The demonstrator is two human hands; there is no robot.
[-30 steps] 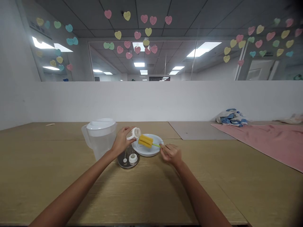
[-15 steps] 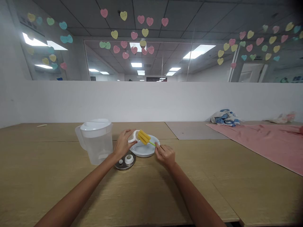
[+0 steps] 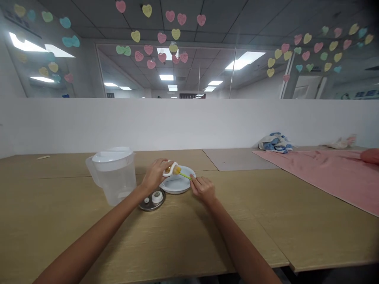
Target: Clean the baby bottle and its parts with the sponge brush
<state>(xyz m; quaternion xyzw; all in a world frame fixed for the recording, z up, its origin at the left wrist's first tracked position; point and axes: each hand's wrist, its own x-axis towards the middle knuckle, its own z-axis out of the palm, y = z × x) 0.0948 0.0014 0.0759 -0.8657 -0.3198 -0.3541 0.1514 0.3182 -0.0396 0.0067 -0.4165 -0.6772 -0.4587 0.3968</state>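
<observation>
My left hand [image 3: 154, 175] is gripping a white plastic ring [image 3: 172, 167] around a yellow sponge brush [image 3: 177, 170]. My right hand [image 3: 203, 188] is pinching the brush's green handle [image 3: 185, 176] between closed fingers above a white plate [image 3: 177, 189].

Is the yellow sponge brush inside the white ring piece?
Partly inside: only a little of the yellow sponge brush shows, within the white ring piece held by the left hand.

sponge bottle brush [image 3: 181, 174] | yellow head [image 3: 177, 170] inside white plastic ring [image 3: 172, 169] | green stem [image 3: 185, 176] slanting

Low white partition [image 3: 189, 126] behind wood-topped desks [image 3: 53, 221]; glass panels [image 3: 219, 75] above, paper hearts [image 3: 161, 38] stuck on; grey tiled ceiling [image 3: 260, 23], fluorescent panels [image 3: 245, 60] lit.
</observation>
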